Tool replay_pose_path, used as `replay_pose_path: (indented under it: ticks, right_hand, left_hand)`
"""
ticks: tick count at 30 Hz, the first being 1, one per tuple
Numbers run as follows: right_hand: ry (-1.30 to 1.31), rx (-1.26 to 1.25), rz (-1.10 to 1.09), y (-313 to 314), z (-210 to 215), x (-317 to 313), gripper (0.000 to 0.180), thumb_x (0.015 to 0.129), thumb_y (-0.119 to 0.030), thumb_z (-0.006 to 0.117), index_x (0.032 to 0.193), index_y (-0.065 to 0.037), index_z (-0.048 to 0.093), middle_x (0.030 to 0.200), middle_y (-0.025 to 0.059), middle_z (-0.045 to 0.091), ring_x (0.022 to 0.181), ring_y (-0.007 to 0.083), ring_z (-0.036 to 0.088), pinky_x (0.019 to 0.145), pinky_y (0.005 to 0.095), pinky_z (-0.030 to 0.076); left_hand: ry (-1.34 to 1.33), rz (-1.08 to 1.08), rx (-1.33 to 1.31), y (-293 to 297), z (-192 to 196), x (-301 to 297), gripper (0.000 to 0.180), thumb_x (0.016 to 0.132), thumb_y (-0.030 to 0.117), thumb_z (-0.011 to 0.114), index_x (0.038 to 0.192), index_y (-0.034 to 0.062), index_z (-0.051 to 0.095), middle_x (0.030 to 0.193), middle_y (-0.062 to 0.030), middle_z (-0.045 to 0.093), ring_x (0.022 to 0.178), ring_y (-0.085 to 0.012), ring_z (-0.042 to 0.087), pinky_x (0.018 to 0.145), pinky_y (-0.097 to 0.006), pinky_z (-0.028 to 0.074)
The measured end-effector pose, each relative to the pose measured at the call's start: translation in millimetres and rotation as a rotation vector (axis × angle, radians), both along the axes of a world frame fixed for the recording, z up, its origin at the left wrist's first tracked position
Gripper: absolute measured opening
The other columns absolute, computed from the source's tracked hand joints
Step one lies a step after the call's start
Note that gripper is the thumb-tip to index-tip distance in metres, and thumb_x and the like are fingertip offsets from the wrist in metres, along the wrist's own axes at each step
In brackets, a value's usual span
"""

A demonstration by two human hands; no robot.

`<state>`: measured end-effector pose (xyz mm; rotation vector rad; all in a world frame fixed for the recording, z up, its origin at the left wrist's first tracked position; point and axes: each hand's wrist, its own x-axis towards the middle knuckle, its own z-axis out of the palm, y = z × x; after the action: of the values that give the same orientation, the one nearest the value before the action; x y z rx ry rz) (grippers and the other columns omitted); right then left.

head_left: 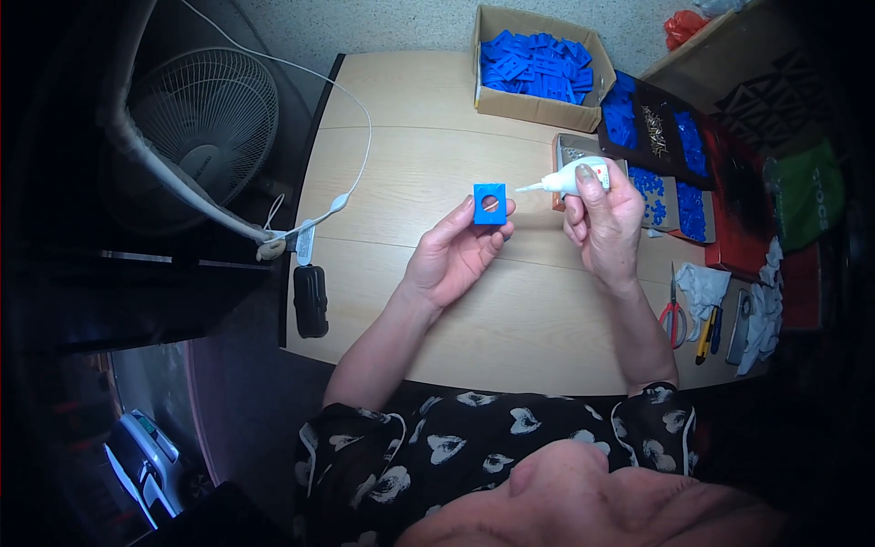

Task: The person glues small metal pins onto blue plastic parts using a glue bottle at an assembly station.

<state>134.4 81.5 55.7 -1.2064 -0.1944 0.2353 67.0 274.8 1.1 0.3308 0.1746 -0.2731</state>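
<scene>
My left hand holds up a small blue rectangular plastic part over the table, pinched between thumb and fingers. Its face has a round opening, with a thin copper-coloured strip or edge visible inside. In my right hand is a white squeeze bottle, lying nearly level. The bottle's thin nozzle points left at the blue part, and a small gap separates its tip from the part. Whether any liquid is at the tip cannot be seen.
A cardboard box of blue plastic parts stands at the back. Trays of blue pieces and brass-coloured bits line the right side. Scissors, a yellow cutter and white cloth lie nearby. A black case sits at left.
</scene>
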Motion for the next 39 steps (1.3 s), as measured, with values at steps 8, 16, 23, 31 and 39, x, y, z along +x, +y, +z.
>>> replay_pose_path:
  ticks: [8,16,23,31,39]
  right_hand:
    - [-0.15,-0.18,-0.107,3.6,-0.5,-25.8,0.021,0.095,-0.016,0.064,0.104,0.0,0.054,0.071,-0.001,0.055,0.054,0.0012,0.048,0.044,0.0167,0.037]
    - [-0.124,-0.214,-0.066,6.2,-3.8,-25.0,0.022,0.095,-0.016,0.065,0.106,0.0,0.055,0.075,-0.0011,0.056,0.058,0.0013,0.05,0.046,0.0166,0.039]
    - [-0.134,-0.236,-0.05,4.6,-5.8,-22.8,0.021,0.095,-0.016,0.064,0.106,0.0,0.055,0.075,-0.0013,0.056,0.058,0.001,0.05,0.046,0.0164,0.039]
    - [-0.12,-0.242,-0.041,5.4,-5.8,-21.2,0.022,0.096,-0.016,0.064,0.106,0.0,0.055,0.076,-0.0011,0.056,0.058,0.0011,0.05,0.046,0.0164,0.039]
    - [-0.121,-0.253,-0.03,4.5,-5.1,-21.2,0.021,0.096,-0.016,0.063,0.106,0.0,0.055,0.076,-0.0008,0.057,0.059,0.0012,0.05,0.047,0.0167,0.04]
  left_hand:
    - [0.02,0.026,-0.056,-2.2,-0.6,1.7,0.038,0.101,0.024,0.051,0.129,-0.0029,0.047,0.121,-0.0201,0.058,0.101,-0.0224,0.063,0.088,-0.028,0.056]
    - [-0.01,0.012,-0.073,-0.9,-3.2,0.9,0.038,0.102,0.023,0.05,0.129,-0.0034,0.047,0.121,-0.0196,0.057,0.101,-0.0214,0.063,0.088,-0.028,0.056]
    - [-0.008,-0.001,-0.15,0.6,-6.8,0.6,0.031,0.102,0.02,0.049,0.124,-0.0013,0.049,0.123,-0.0232,0.054,0.106,-0.0292,0.061,0.093,-0.033,0.055]
    - [0.005,0.011,-0.104,-0.4,-4.6,1.3,0.031,0.102,0.021,0.05,0.123,-0.0013,0.049,0.122,-0.0227,0.054,0.105,-0.0275,0.061,0.092,-0.031,0.056]
    - [-0.007,0.001,-0.092,-0.3,-4.4,1.3,0.031,0.102,0.022,0.049,0.122,-0.0017,0.049,0.12,-0.0216,0.055,0.103,-0.0263,0.062,0.089,-0.029,0.056]
